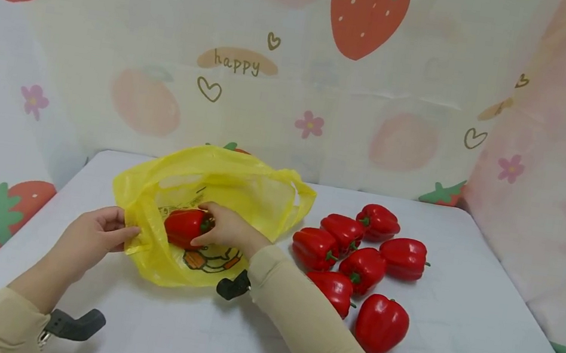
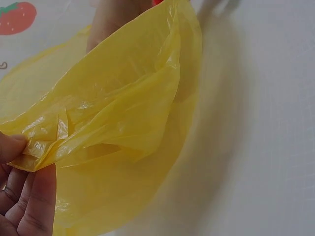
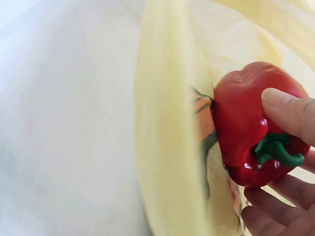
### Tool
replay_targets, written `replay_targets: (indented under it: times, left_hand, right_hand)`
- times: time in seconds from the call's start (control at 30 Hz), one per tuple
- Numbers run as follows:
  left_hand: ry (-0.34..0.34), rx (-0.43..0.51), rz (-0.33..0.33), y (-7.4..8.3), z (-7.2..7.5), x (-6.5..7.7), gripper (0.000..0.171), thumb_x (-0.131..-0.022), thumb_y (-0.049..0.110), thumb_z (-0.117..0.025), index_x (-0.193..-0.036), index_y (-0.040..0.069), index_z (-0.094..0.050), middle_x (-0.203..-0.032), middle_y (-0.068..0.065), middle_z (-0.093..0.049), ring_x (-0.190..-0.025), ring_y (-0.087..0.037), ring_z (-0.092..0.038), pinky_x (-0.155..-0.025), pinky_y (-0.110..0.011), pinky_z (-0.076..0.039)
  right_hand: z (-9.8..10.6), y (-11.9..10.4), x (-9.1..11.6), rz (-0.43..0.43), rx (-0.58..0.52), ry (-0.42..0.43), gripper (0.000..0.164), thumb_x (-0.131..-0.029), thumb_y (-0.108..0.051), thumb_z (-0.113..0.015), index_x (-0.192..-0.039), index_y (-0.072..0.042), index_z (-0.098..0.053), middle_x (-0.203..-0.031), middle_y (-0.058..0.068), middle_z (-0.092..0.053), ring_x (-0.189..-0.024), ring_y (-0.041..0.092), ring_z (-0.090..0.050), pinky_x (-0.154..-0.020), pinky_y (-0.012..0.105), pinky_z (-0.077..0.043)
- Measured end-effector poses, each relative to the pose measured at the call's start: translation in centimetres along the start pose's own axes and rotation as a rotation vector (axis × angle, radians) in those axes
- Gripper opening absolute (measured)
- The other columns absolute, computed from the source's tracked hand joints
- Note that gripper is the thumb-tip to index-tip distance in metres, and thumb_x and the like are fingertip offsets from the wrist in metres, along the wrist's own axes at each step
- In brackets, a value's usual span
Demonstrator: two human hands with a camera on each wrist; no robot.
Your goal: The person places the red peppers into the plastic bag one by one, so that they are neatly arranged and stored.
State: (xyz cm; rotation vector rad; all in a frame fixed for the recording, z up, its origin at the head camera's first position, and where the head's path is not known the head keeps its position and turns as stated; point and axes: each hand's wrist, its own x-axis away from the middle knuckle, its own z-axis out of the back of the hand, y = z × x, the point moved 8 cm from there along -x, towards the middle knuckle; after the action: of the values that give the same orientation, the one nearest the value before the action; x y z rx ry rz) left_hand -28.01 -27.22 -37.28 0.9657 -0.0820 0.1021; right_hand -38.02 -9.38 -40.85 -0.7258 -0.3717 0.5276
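A yellow plastic bag (image 1: pixel 240 170) lies on the table with its mouth spread wide. My left hand (image 1: pixel 92 240) pinches the bag's left edge between thumb and fingers; the left wrist view shows the film bunched in that pinch. Inside the mouth, my right hand (image 1: pixel 229 229) holds a red bell pepper (image 1: pixel 182 227) by its stem end. The right wrist view shows the thumb on top of that pepper (image 3: pixel 256 108), its green stem (image 3: pixel 278 152) toward the palm and the other fingers underneath. A dark cartoon print (image 1: pixel 211 260) shows on the bag below the pepper.
Several more red bell peppers (image 1: pixel 364 269) sit in a loose group right of the bag, beside my right forearm. Dark wrist cameras (image 1: pixel 74 325) stick out from both sleeves. Behind the white table (image 1: pixel 469 323) hangs a cloth with strawberry prints (image 1: pixel 367 16).
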Motion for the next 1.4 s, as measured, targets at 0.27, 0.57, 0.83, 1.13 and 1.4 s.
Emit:
replay_targets:
  times: [0.27,0.57,0.83,1.13,1.4]
  left_hand:
    - [0.003,-0.003,-0.001,0.0,0.2,0.0,0.051,-0.086,0.046,-0.058,-0.115,0.004,-0.052,-0.113,-0.014,-0.059,-0.093,-0.021,-0.061,-0.082,-0.033,-0.052]
    - [0.005,0.01,-0.015,0.2,0.2,0.0,0.048,-0.087,0.042,-0.058,-0.114,0.003,-0.053,-0.111,-0.014,-0.06,-0.091,-0.02,-0.062,-0.079,-0.031,-0.053]
    - [0.006,0.007,-0.017,0.3,0.3,0.1,0.048,-0.087,0.042,-0.057,-0.115,0.004,-0.052,-0.111,-0.014,-0.06,-0.092,-0.02,-0.062,-0.08,-0.031,-0.053]
    - [0.0,0.011,-0.034,0.3,0.3,0.0,0.048,-0.086,0.045,-0.058,-0.111,0.005,-0.053,-0.108,-0.012,-0.061,-0.09,-0.02,-0.062,-0.078,-0.03,-0.053]
    - [-0.002,0.026,-0.014,0.3,0.3,0.1,0.048,-0.086,0.044,-0.058,-0.113,0.004,-0.053,-0.109,-0.013,-0.061,-0.09,-0.019,-0.062,-0.08,-0.033,-0.053]
  right_hand:
    - [1.1,-0.4,0.9,0.042,-0.009,-0.014,0.077,-0.073,-0.031,-0.077,-0.138,-0.018,-0.038,-0.135,0.001,-0.046,-0.12,0.017,-0.046,-0.099,0.029,-0.039]
    - [2.6,-1.2,2.0,0.082,-0.056,-0.064,0.068,-0.076,-0.028,-0.074,-0.135,-0.017,-0.042,-0.135,0.004,-0.045,-0.124,0.022,-0.042,-0.087,0.031,-0.048]
    - [4.3,-2.3,3.6,0.094,-0.033,-0.083,0.06,-0.078,-0.027,-0.073,-0.132,-0.02,-0.046,-0.131,-0.002,-0.049,-0.123,0.017,-0.044,-0.096,0.03,-0.042]
    - [6.9,-3.1,6.2,0.141,0.038,-0.096,0.055,-0.077,-0.033,-0.073,-0.127,-0.024,-0.05,-0.121,-0.009,-0.056,-0.116,0.008,-0.049,-0.099,0.029,-0.039]
    - [10.1,-3.1,9.0,0.182,-0.025,-0.079,0.054,-0.077,-0.026,-0.074,-0.126,-0.02,-0.051,-0.119,-0.006,-0.057,-0.117,0.011,-0.049,-0.1,0.028,-0.038]
